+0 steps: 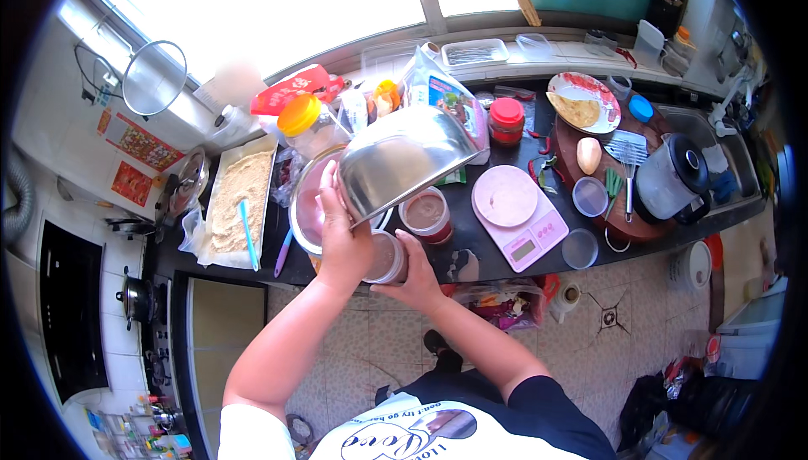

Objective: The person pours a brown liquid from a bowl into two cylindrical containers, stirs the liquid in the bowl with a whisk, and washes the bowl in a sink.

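My left hand [344, 233] grips the rim of a shiny stainless steel bowl [404, 157], which is tipped on its side with its outer wall facing up. Just below it, my right hand [413, 274] is wrapped around a clear plastic tub [383, 258] with a brown mixture inside. Beside that tub, a second clear tub [427, 212] of brown mixture stands on the counter. A wide round basin [303, 204] sits behind my left hand, partly covered by the bowl. The bowl's inside is hidden from view.
On the dark counter [461, 264], a tray of beige crumbs [243, 188] holds a blue spatula [248, 236]. To the right are a pink kitchen scale [521, 217], a red-lidded jar [506, 122], chillies [543, 166], a whisk [628, 176] and a blender jug [669, 176].
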